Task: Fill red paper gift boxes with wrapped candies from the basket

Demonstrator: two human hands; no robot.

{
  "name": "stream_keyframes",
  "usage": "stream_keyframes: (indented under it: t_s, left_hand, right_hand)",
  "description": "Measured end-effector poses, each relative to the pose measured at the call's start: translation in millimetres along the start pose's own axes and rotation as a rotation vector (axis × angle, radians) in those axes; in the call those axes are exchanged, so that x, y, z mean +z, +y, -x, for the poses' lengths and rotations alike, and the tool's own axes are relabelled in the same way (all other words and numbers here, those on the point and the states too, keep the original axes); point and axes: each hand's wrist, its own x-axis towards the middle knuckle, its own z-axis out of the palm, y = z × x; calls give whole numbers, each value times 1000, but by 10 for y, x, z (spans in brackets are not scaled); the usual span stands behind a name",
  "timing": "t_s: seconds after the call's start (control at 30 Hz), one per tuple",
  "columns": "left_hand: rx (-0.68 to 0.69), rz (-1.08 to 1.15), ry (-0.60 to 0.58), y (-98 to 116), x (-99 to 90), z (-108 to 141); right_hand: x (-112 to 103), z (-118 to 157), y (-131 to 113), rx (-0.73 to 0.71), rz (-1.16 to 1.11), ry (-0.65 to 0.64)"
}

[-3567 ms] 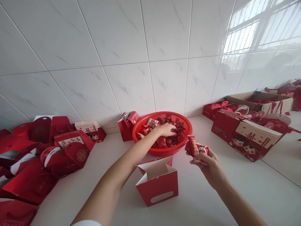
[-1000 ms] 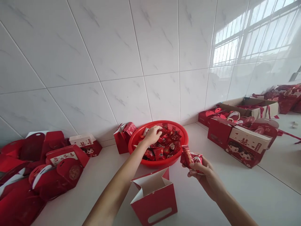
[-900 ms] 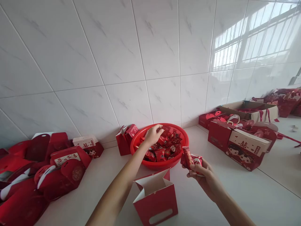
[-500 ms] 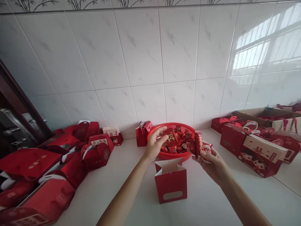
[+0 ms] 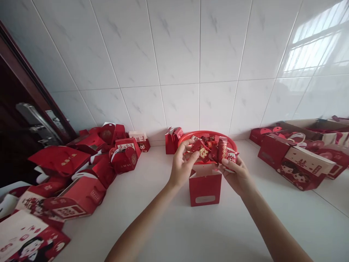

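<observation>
My left hand (image 5: 183, 162) is closed on a red candy packet (image 5: 201, 150) with gold print. In my right hand (image 5: 236, 174) are a red cylindrical roll (image 5: 222, 148) and a red and white packet (image 5: 231, 155), held side by side. Both hands are above the back edge of an open red box (image 5: 205, 189), which stands upright with a pale oval window in its front. Behind it is a red plastic basket (image 5: 234, 145) with wrapped candies, partly hidden by my hands and the packets.
Many red gift boxes (image 5: 81, 196) are heaped on the left, near a door handle (image 5: 38, 118). A small red box (image 5: 170, 140) stands left of the basket. More boxes (image 5: 297, 162) and an open carton (image 5: 302, 127) are on the right.
My hands have come closer together, moving from over the basket to above the back of the open box. The camera view has tilted down and turned left.
</observation>
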Motion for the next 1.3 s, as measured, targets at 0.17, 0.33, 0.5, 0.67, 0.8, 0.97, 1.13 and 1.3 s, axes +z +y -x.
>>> stream_keyframes:
  t_s: [0.17, 0.33, 0.5, 0.67, 0.8, 0.97, 1.13, 1.3]
  left_hand:
    - [45, -100, -61, -46, -163, 196]
    - [54, -293, -101, -216, -231, 414]
    - [-124, -229, -141, -334, -172, 410]
    - [-219, -109, -270, -291, -190, 336]
    - [-231, -29, -342, -262, -237, 289]
    - [-287, -39, -367, -333, -303, 238]
    - [-304, -29, -377, -341, -301, 234]
    - [-285, -67, -363, -337, -293, 231]
  right_hand:
    - [-121, 48, -22, -61, 49, 38]
    - [-219, 83, -128, -94, 113, 88]
    - [-222, 107, -185, -59, 187, 1]
    - [-219, 103, -172, 1, 248, -39]
    - [-242, 90, -174, 42, 276, -55]
    - [-262, 42, -240, 69, 333, -111]
    - [-247, -14, -281, 128, 368, -194]
    - [-253, -10, -274, 137, 368, -168]
